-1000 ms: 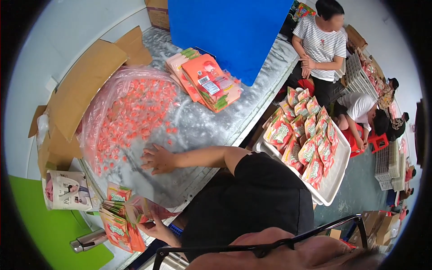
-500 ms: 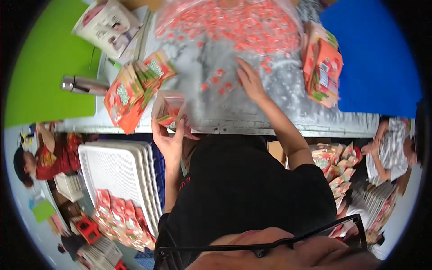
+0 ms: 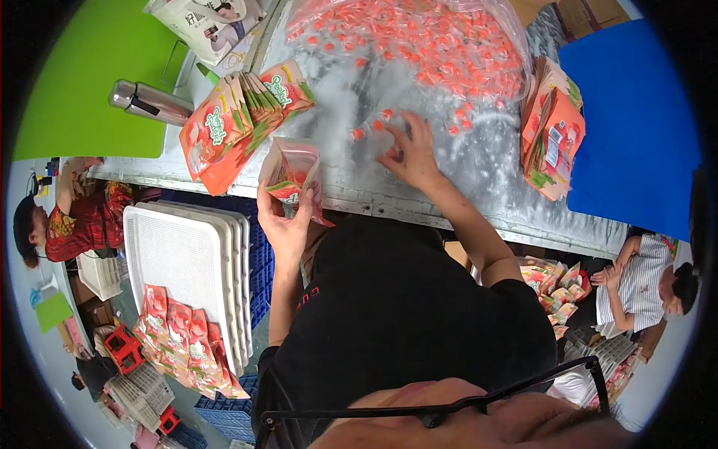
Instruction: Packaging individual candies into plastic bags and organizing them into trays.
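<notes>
My left hand (image 3: 286,224) grips an upright, open-topped pouch (image 3: 305,161) at the table's near edge. Through the pouch mouth, orange-red pieces show inside. Over the tabletop, my right hand (image 3: 416,161) curls its thumb and fingers round a small wrapped candy (image 3: 393,153); how many it holds is partly hidden. Just left of those fingertips lie a few loose wrapped candies (image 3: 358,135). A big clear plastic bag (image 3: 516,37) spills a heap of the same candies (image 3: 441,56) at the back. Fanned flat pouches (image 3: 217,131) rest left of the open one.
Another stack of pouches (image 3: 553,138) lies at the table's right, beside a blue panel (image 3: 636,112). A steel flask (image 3: 149,102) and white printed bag (image 3: 213,30) stand at left. Below are stacked white trays (image 3: 179,247) with filled pouches (image 3: 179,329). People sit at both sides.
My right hand has come nearer, its outstretched fingers now curled round candy. Fewer loose candies lie in front of it. The left hand still holds the pouch; the whole view has shifted slightly.
</notes>
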Available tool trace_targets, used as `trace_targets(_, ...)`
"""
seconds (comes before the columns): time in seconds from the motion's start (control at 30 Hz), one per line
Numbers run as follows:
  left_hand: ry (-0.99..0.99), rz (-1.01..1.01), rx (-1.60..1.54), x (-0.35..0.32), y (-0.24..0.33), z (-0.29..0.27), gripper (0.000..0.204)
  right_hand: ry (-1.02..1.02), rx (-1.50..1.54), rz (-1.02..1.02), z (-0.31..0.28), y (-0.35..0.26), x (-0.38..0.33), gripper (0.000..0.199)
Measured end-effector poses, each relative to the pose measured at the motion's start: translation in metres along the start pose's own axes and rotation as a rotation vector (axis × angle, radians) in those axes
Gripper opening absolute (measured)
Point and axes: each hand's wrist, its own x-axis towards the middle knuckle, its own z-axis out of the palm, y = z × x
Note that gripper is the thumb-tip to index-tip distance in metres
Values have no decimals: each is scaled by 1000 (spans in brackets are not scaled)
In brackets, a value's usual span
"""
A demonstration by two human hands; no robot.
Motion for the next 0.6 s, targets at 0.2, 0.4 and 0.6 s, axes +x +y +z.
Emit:
trace_targets(0.2,3,-18,-17,2,11,11,63,-75,-113,-268,21,-11,41,57)
trace_targets(0.4,36,91,-53,2,9,24,65,-75,47,-370,45,9,39,34)
trace_targets(0.6,-91,244,-78,0,-15,33,86,95,364,-44,39,4,37,20)
